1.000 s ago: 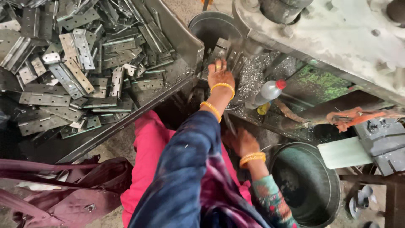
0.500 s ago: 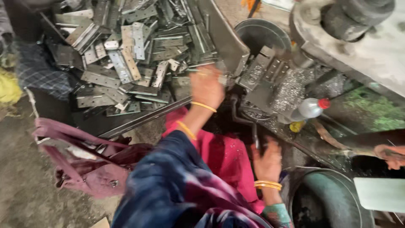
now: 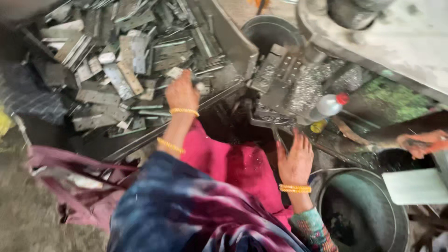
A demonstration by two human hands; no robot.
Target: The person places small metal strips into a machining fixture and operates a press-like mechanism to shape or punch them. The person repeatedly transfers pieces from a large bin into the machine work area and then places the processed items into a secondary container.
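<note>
In the far-left tray [image 3: 233, 44], heaped high with flat metal plates [image 3: 116, 70], most drilled with holes and lying every which way. No sorted stack visible anywhere; by the look of the heap, nearly all of the picking still to do. At the near edge of that heap, left hand [image 3: 183, 93] stretched forward, back of the hand up, fingers curled down onto a small pale piece; blur too strong to tell whether clamped on it or only touching. Bangles at wrist and forearm, dark patterned sleeve trailing back toward the near edge.

To the right, right hand [image 3: 295, 161] raised and empty, fingers [image 3: 305, 142] spread apart, palm turned toward the machine bed [image 3: 280, 79] littered with shiny metal shavings. Just beyond, a plastic bottle with red cap [image 3: 329, 105] lying tilted. Near right, a round dark basin [image 3: 364, 210]; far, another dark tub [image 3: 270, 30]. Near left, a maroon bag [image 3: 70, 182] on the floor.
</note>
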